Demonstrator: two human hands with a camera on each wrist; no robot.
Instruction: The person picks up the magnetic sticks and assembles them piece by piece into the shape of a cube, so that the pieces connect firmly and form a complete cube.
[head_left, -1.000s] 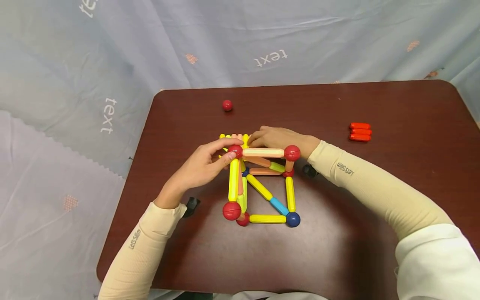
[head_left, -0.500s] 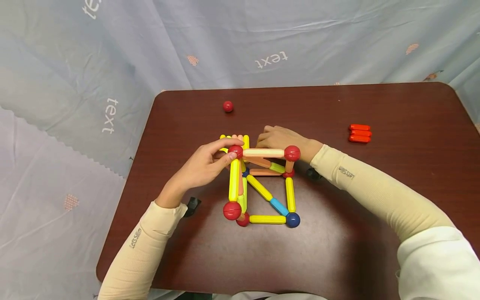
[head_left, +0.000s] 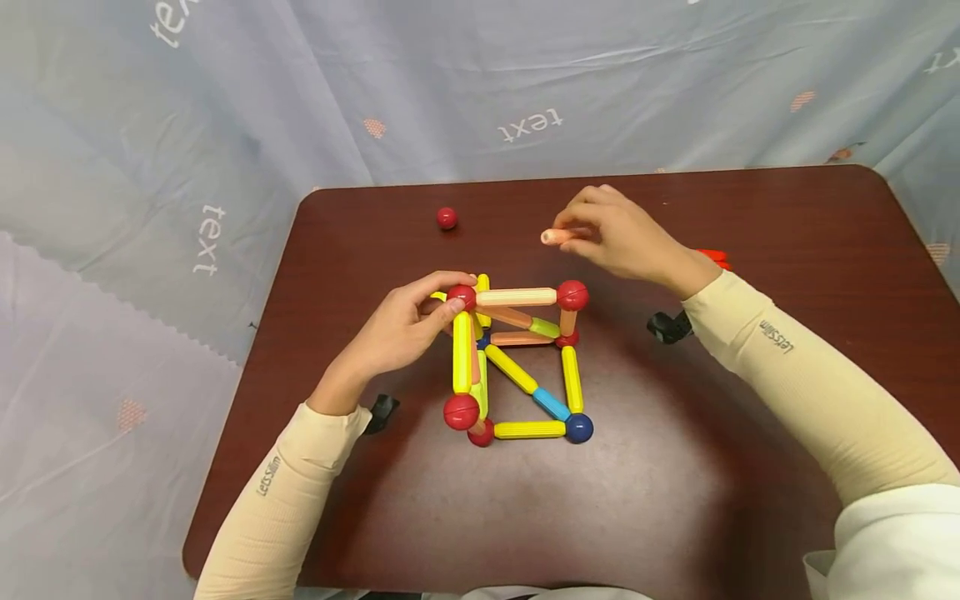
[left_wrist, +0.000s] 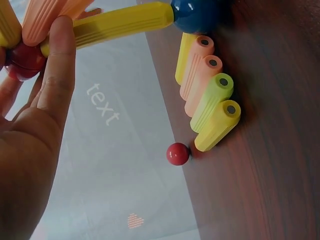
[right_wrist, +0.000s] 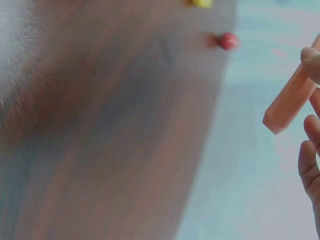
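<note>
A cube-like frame of magnetic rods and balls stands mid-table in the head view, its yellow rod (head_left: 462,354) and peach rod (head_left: 517,297) joined at a red ball (head_left: 461,297). My left hand (head_left: 401,329) grips that corner ball between thumb and fingers. Beyond the frame and to its right, my right hand (head_left: 626,237) pinches a loose peach magnetic rod (head_left: 557,237), raised above the table. The right wrist view shows the same peach rod (right_wrist: 290,102) tilted between thumb and fingers. A blue ball (head_left: 579,427) forms the near right bottom corner.
Loose yellow, peach and green rods (left_wrist: 211,102) line up behind the frame, mostly hidden by my left hand in the head view. A loose red ball (head_left: 447,218) lies near the far edge. Red rods (head_left: 714,257) lie at right, partly covered by my right wrist.
My right hand has moved away from the rods behind the frame, up and to the right, carrying a peach rod. My left hand keeps its hold on the corner ball.
</note>
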